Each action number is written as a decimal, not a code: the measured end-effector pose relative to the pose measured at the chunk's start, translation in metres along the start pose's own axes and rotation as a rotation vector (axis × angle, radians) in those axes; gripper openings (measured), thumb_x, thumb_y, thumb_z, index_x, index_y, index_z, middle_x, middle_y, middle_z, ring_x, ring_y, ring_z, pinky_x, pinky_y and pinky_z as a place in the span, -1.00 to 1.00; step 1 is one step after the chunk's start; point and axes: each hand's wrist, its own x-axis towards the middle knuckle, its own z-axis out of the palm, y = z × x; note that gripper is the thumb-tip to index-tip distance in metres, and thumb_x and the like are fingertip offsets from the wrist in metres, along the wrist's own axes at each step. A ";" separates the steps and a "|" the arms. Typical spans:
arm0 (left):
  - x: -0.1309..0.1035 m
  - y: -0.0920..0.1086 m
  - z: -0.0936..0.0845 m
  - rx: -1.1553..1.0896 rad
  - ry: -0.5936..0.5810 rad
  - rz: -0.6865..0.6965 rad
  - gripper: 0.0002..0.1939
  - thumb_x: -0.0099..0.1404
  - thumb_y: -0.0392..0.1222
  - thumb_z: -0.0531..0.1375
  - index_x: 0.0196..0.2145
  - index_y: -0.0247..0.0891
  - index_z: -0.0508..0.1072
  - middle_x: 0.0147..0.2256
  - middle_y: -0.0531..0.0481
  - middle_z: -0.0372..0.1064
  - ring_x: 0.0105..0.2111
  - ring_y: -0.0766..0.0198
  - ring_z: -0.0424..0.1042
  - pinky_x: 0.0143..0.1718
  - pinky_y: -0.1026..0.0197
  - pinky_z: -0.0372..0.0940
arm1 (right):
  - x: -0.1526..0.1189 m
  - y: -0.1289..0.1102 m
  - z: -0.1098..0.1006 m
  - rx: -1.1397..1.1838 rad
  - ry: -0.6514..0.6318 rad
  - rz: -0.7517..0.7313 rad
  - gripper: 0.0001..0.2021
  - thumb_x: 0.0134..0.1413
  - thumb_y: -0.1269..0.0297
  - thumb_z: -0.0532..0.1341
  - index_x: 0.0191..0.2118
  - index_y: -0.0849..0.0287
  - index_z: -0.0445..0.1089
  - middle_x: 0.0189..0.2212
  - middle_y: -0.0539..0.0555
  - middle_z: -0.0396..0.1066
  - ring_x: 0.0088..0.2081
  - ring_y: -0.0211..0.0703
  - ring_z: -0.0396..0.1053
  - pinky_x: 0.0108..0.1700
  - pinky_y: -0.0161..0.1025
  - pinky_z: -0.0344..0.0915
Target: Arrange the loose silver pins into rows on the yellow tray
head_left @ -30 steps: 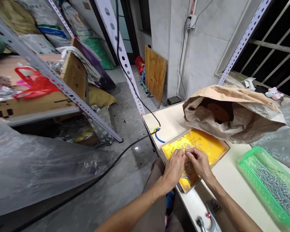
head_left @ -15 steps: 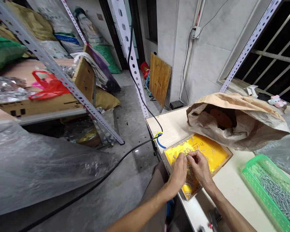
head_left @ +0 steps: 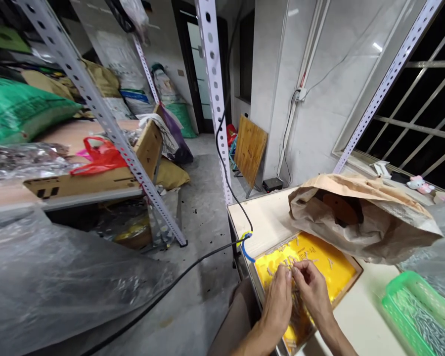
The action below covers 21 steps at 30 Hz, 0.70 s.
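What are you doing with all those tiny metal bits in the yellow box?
A person sits at a white table, both hands over a shallow yellow-lined tray scattered with small metal pins. The left hand and right hand meet fingertip to fingertip, apparently pinching small pins between them. A crumpled brown paper sack lies behind the tray, and a green plastic basket of more metal pieces sits to the right.

Bare forearms, no sleeves visible; left hand, right hand ungloved.
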 end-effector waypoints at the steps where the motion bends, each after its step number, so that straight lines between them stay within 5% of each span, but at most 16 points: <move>1: 0.001 -0.002 0.002 -0.030 -0.015 -0.028 -0.74 0.39 -0.15 -0.17 -0.35 -0.18 0.23 -0.45 0.00 0.28 -0.42 0.23 0.32 -0.39 0.23 0.22 | -0.001 0.002 0.001 -0.021 0.015 -0.011 -0.70 -0.01 0.01 0.19 -0.46 0.17 0.36 -0.54 0.05 0.40 -0.50 -0.17 0.34 -0.44 -0.26 0.30; 6: 0.007 -0.004 -0.001 -0.102 -0.119 -0.157 -0.75 0.38 -0.13 -0.14 -0.37 -0.18 0.23 -0.42 0.02 0.30 -0.41 0.27 0.33 -0.35 0.25 0.24 | -0.011 -0.002 -0.002 -0.121 0.011 -0.123 -0.76 0.07 0.09 0.14 -0.44 0.15 0.35 -0.50 0.04 0.41 -0.44 -0.18 0.36 -0.35 -0.25 0.30; 10: 0.012 -0.007 -0.015 -0.027 -0.165 -0.058 -0.78 0.35 -0.14 -0.09 -0.37 -0.22 0.27 -0.41 0.00 0.30 -0.38 0.25 0.32 -0.29 0.19 0.27 | -0.005 -0.006 -0.020 -0.267 -0.148 -0.188 -0.74 0.14 0.14 0.09 -0.48 0.13 0.34 -0.51 0.03 0.37 -0.45 -0.19 0.32 -0.38 -0.27 0.26; 16: 0.031 -0.022 -0.039 0.242 -0.110 0.183 -0.70 0.29 -0.36 -0.10 -0.10 -0.31 0.32 -0.20 -0.16 0.33 -0.12 0.13 0.29 -0.05 -0.01 0.23 | 0.050 0.021 -0.048 -0.633 -0.083 -0.177 -0.77 0.11 0.33 0.00 -0.33 0.15 0.41 -0.39 0.13 0.41 -0.31 -0.06 0.32 -0.21 -0.14 0.26; 21: 0.035 -0.021 -0.035 0.388 -0.152 0.184 -0.53 0.20 -0.51 -0.14 0.04 -0.40 0.25 -0.08 -0.23 0.28 -0.03 0.10 0.23 0.03 -0.03 0.19 | 0.093 0.048 -0.036 -0.663 -0.048 -0.158 -0.68 -0.02 0.49 -0.05 -0.21 0.19 0.37 -0.26 0.18 0.41 -0.21 -0.03 0.31 -0.09 -0.11 0.21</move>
